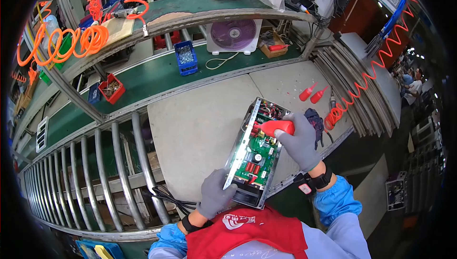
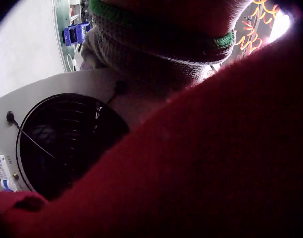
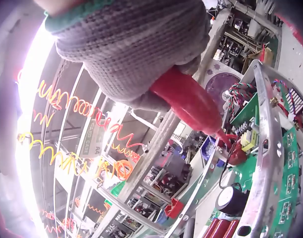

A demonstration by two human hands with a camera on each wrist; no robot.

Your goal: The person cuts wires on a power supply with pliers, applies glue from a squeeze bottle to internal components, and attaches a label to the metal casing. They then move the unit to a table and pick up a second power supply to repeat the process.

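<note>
An open metal case with a green circuit board lies slanted on the grey work surface, its fan end toward the person's body. The gloved right hand grips a red squeeze bottle over the board's upper part. In the right wrist view the bottle points nozzle-down at red parts beside a yellow component, the gloved hand curled round it. The gloved left hand holds the case's lower left corner; its fingertips are partly hidden.
Two red bottles lie at the right, near a dark cloth and a coiled red hose. Stacked boards stand beyond. Blue and red bins sit on the green conveyor, with metal rollers at left.
</note>
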